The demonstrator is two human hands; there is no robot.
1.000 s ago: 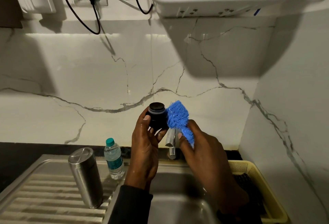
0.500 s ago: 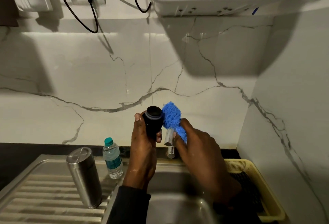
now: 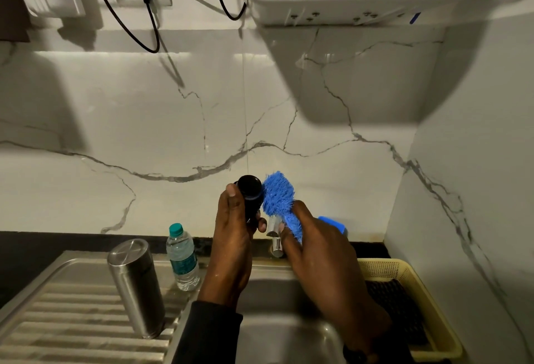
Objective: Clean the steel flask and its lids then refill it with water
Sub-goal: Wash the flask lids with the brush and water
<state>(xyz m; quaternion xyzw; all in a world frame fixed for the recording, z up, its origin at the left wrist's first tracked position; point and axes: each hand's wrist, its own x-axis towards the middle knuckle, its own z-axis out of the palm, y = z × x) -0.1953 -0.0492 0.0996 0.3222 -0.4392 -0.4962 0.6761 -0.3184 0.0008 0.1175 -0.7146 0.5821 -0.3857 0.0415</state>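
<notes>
The left hand [image 3: 231, 236] gripped the dark inner lid [image 3: 250, 196] above the sink [image 3: 289, 332], its fingers [image 3: 232, 194] curled round the lid's body and the thumb tip showing just below it, while the right hand [image 3: 320, 248] clasped the blue scrubber [image 3: 278, 199] with its bristles pressed against the lid's side, just to the right of the left fingers. The step in hand looked to be scrubbing this lid, and doing it well would call for turning the lid in the left grip so the bristles reached all round the ringed band and the top face — not only the side now touched. Short, firm strokes would suit, with the work kept over the basin so drips fell there rather than on the worktop. Whether any soap was on the bristles could not be told in this dim light. The steel flask [image 3: 135, 285] stood upright on the ribbed draining board, down and well to the left of the left fingers, apparently capped, with a small plastic water bottle [image 3: 182, 256] just beside it — both apart from the hands.
</notes>
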